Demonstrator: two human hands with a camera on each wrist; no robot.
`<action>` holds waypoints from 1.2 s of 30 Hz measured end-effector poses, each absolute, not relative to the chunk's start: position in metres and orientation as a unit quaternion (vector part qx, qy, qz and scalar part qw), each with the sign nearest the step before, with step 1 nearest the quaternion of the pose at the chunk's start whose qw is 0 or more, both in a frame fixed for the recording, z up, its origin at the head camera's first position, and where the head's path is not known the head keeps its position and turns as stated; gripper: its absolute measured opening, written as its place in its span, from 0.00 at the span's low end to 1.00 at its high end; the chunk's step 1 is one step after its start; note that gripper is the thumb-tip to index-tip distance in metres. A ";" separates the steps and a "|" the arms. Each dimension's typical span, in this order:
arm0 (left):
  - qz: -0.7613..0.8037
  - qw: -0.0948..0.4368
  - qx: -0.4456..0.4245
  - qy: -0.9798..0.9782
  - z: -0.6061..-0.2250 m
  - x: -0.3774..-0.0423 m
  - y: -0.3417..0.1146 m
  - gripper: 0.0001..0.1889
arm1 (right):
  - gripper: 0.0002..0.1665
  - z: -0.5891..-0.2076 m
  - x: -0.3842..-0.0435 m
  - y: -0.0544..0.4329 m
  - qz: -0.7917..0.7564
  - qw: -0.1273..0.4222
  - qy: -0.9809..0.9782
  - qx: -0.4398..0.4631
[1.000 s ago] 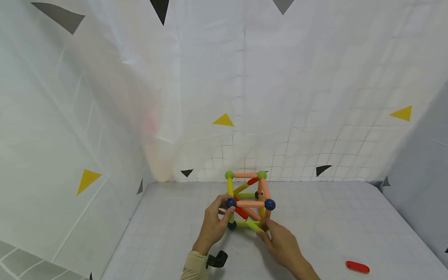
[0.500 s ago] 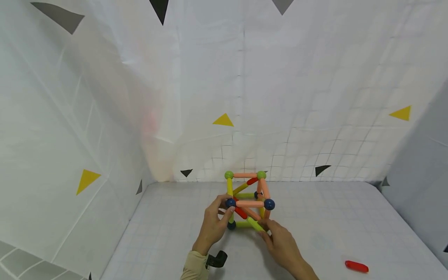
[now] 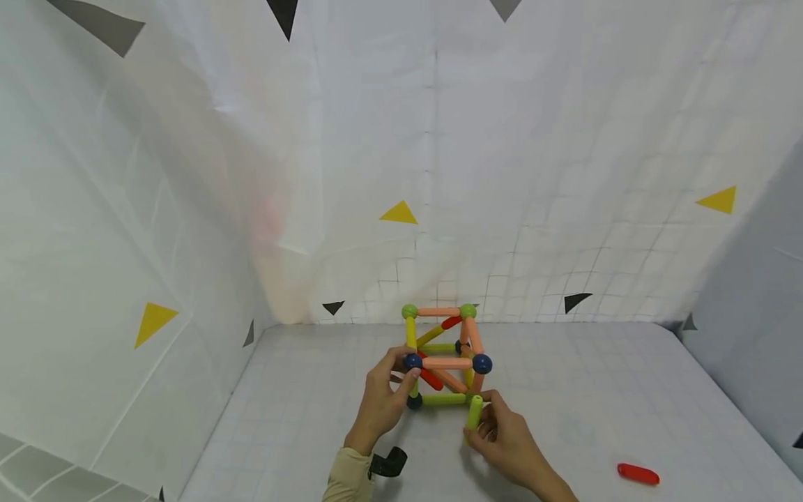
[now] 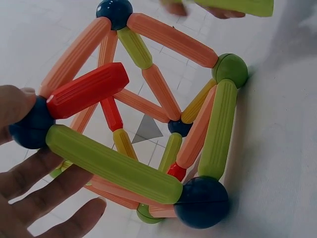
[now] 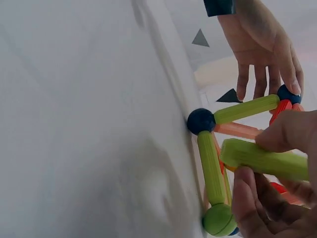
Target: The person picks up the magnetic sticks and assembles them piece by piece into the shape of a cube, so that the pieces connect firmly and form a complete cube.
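Note:
A cube-like frame of magnetic rods and balls [image 3: 447, 363] stands on the table, with salmon, green, yellow and red rods. My left hand [image 3: 384, 397] pinches the dark blue ball [image 4: 33, 124] at its upper front left corner. From that ball a red rod [image 4: 89, 90] juts diagonally into the front face, its other end free. Just in front of the lower right corner, my right hand [image 3: 511, 439] holds a loose lime green rod [image 5: 267, 158] between thumb and fingers. In the head view this rod is nearly upright, apart from the red one.
One more red rod [image 3: 638, 474] lies on the white table [image 3: 564, 390] at the right front. White sheeting [image 3: 533, 174] with yellow and dark triangles encloses the back and sides. A black camera mount [image 3: 390, 462] sits on the left wrist.
The right hand has drawn the lime green rod away from the red rod's free end, toward the front right, and turned it nearly upright. The left hand keeps its grip on the ball.

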State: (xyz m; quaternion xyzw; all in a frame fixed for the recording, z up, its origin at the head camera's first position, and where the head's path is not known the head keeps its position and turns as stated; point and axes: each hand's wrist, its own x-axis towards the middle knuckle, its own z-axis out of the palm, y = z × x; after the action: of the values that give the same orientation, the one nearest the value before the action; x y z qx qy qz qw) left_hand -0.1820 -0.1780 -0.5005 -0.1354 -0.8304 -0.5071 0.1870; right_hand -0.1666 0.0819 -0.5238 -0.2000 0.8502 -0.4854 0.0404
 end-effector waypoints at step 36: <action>-0.505 0.184 -0.135 -0.832 -0.498 -0.181 -0.178 0.17 | 0.20 -0.538 -0.176 0.029 -0.429 -0.231 0.866 -0.112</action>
State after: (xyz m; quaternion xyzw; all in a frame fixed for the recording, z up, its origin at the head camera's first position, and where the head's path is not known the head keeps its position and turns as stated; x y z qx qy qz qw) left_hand -0.1812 -0.1782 -0.4983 -0.1349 -0.8324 -0.5049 0.1841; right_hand -0.1764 0.0288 -0.5385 -0.1119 0.8660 -0.4290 -0.2312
